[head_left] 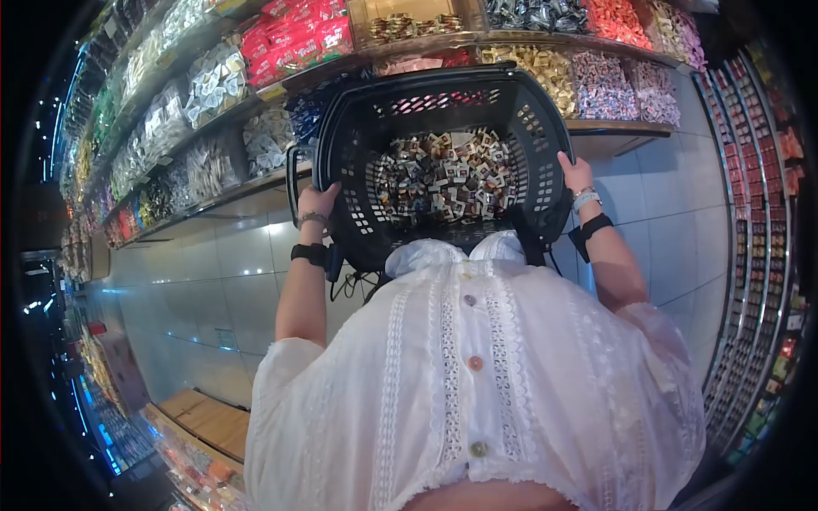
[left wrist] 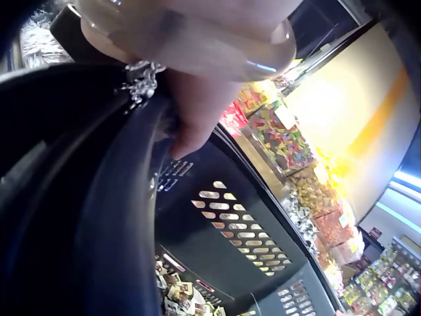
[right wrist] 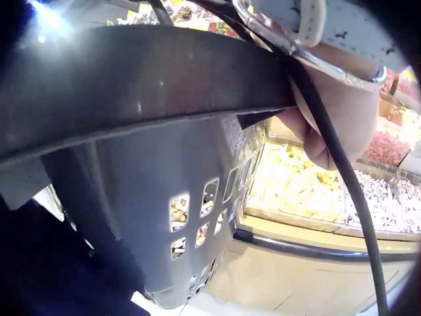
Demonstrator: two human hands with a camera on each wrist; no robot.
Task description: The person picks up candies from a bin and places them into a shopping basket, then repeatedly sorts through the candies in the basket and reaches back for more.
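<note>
Between the left hand (head_left: 317,203) and the right hand (head_left: 578,175), a black basket (head_left: 535,126) hangs in front of the person's white blouse (head_left: 545,358), its open top facing up. The hands are well apart, each gripping the basket's rim on its own side. Small wrapped sweets (head_left: 447,175) lie loose across the bottom. Beyond the basket, shelves (head_left: 626,129) carry more packaged sweets, including bright red bags (head_left: 294,43). Pale floor tiles (head_left: 234,251) show on both sides of the person.
</note>
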